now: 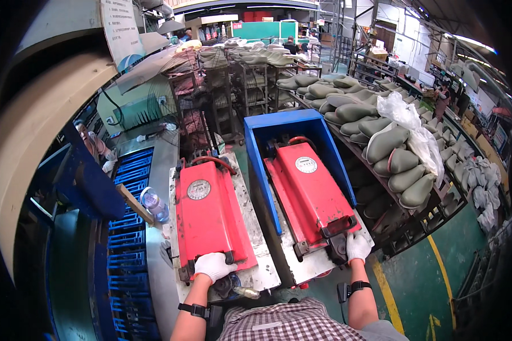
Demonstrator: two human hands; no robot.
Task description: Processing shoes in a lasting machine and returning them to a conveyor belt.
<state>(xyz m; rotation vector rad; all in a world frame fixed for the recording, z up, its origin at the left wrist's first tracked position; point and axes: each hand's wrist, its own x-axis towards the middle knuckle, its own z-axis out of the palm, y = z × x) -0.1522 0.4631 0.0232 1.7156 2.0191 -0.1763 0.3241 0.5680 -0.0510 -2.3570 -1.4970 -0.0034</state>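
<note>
Two red metal machine covers stand side by side in front of me. My left hand (214, 266), in a white glove, is closed over the black front handle of the left red cover (207, 219), hiding most of that handle. My right hand (358, 247), gloved too, is at the front corner of the right red cover (310, 190). Its fingers curl by a black latch (338, 247), just below a black bar handle (338, 226). Each cover bears a round silver dial plate and lies on a pale, worn base plate.
A blue metal hood (287, 118) surrounds the right machine. Grey-green shoe-shaped pieces (392, 142) fill a rack at the right, partly under clear plastic (401, 111). At left, a water bottle (155, 204) stands beside blue slatted metalwork (128, 250). Another person's gloved hand (109, 162) shows beyond.
</note>
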